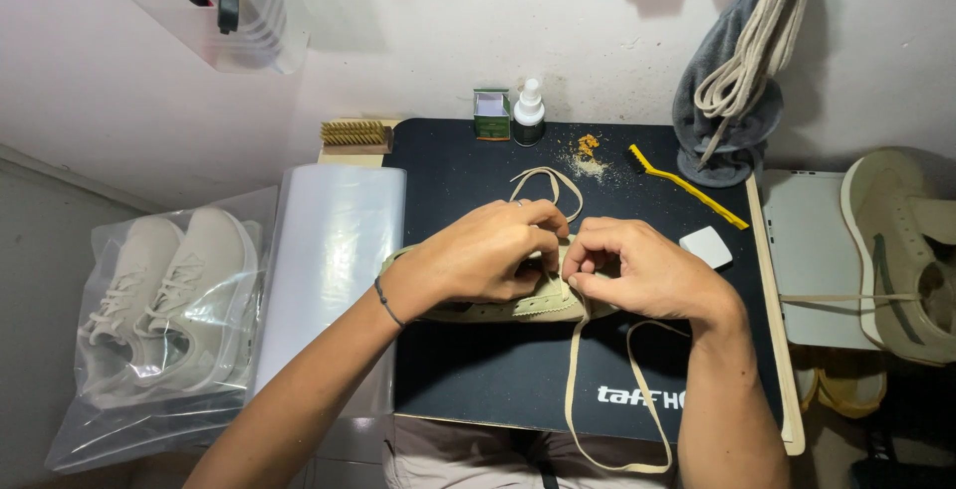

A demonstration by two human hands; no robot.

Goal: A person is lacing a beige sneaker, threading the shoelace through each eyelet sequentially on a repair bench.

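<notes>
Whitewashed wall backs a small counter (pixel 478 369) covered by a black mat, and on it lies a pale beige shoe (pixel 518 302), on its side between both hands. The left hand (pixel 483 255) curls over the upper, its fingers (pixel 538 222) pinched closed on what looks like the shoelace (pixel 573 369) near the eyelets; the right hand (pixel 642 270) is clenched beside it, fingers tucked in on the same lace. Loose lace trails off the counter's front edge, and another loop lies behind the hands. By my judgement the shoe is light and soft in the upper, firmer at the sole, so the sole edge gives the steadier hold. The lace is limp and flat, and likely slips unless pinched close to its tip. A yellow brush (pixel 687 185), a small spray bottle (pixel 529 111) and a white eraser block (pixel 707 246) lie nearby.
</notes>
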